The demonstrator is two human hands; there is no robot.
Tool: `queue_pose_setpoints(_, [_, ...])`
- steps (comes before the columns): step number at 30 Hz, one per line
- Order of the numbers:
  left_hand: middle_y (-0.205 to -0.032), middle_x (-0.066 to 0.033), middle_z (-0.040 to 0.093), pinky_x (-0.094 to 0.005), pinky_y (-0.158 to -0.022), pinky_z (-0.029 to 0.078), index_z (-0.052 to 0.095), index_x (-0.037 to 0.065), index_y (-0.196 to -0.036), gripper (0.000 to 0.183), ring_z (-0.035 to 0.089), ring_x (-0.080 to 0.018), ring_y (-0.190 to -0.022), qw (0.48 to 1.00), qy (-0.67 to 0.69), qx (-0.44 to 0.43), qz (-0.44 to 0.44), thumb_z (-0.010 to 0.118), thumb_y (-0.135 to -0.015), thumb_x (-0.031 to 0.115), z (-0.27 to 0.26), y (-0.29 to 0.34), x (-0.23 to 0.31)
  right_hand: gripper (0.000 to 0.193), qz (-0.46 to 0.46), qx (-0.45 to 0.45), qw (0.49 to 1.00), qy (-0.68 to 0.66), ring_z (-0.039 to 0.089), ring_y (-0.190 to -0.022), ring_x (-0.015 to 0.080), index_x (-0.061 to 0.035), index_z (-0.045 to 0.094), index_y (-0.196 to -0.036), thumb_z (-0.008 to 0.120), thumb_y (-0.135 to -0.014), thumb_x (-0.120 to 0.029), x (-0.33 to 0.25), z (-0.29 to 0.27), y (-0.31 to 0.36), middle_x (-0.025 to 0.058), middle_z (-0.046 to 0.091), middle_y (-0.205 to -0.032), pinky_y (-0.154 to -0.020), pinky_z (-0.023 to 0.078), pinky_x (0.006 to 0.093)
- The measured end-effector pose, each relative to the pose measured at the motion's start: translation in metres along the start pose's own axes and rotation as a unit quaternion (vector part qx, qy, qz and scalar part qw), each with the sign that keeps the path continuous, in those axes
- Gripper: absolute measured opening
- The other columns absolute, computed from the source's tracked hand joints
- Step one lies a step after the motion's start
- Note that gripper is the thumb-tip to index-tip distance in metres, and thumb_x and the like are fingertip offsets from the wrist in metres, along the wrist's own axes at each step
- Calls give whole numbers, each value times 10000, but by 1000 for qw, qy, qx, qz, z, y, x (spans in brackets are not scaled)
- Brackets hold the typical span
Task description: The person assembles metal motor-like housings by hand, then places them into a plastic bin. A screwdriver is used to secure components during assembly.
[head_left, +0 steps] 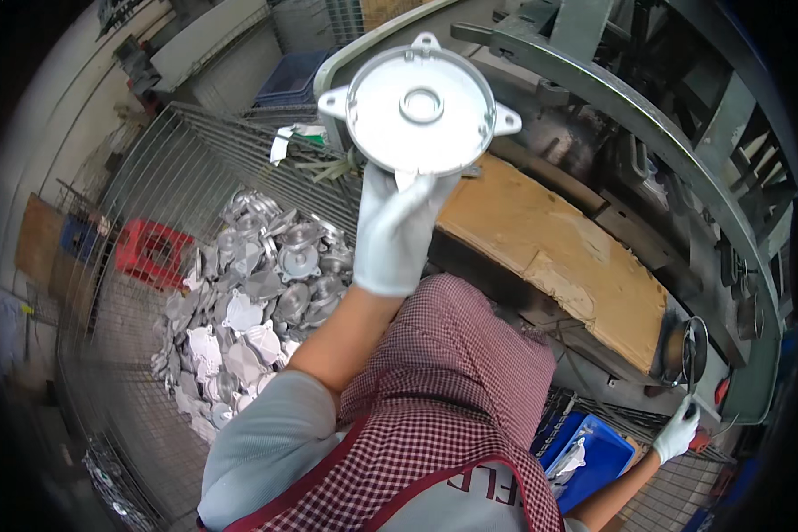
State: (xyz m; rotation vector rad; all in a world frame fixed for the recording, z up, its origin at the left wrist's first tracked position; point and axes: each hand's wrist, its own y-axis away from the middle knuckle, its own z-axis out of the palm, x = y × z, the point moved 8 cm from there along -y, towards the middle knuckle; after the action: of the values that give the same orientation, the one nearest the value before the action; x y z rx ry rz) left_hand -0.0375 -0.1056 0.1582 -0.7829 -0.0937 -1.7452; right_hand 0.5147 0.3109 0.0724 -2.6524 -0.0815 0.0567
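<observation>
A round silvery metal cover point(386, 120) with lugs around its rim and a raised ring at its centre is held up before me. My left hand point(399, 222), in a white glove, grips it by the lower edge. Far off at the lower right, my gloved right hand point(676, 434) is closed beside a round dark pan-like part point(699, 350). A thin grey piece point(691, 359) runs up from its fingertips; what kind of thing it is cannot be made out.
On the left, a wire mesh cage point(137, 168) holds a heap of similar metal castings point(257, 328) and a red crate point(148, 254). Worn cardboard point(550, 239) covers a machine ledge, under a curved green-grey frame point(647, 106). A blue bin point(594, 483) stands near my right forearm.
</observation>
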Motion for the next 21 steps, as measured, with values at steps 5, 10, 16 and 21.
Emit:
queue_pose_setpoints(5, [-1259,-88,534,-394,-1011,432,366,43,-1307,450,546,-200,-1166,1000,-18,-1,9,605,-937,136,-25,-62,-2,556,-29,-38,999,15,619,-989,304,-66,684,-1056,533,-901,-579,-9,0,14,109,684,-1056,-821,488,429])
queue_pose_setpoints(10, [-732,-70,658,-205,-430,440,605,-34,-955,437,600,-114,-516,927,-336,148,-75,748,-835,362,-68,-57,1,566,-29,-38,998,27,612,-1011,307,-53,683,-1062,528,-906,-574,-3,5,13,115,679,-1076,-843,480,427])
queue_pose_setpoints(16, [-759,-80,669,-210,-476,432,633,15,-963,470,613,-120,-546,877,-407,-11,-256,612,-911,482,-91,-6,-36,551,-148,-82,984,49,583,-1058,344,-57,685,-1030,561,-886,-574,-5,24,11,125,614,-1210,-849,471,462])
queue_pose_setpoints(21, [-856,-63,684,-243,-580,495,634,24,-1064,477,662,-147,-693,796,-437,78,-412,616,-908,474,-268,75,-65,545,-206,-131,962,125,601,-1042,307,-34,699,-1006,610,-860,-551,-45,9,16,102,641,-1168,-838,487,432])
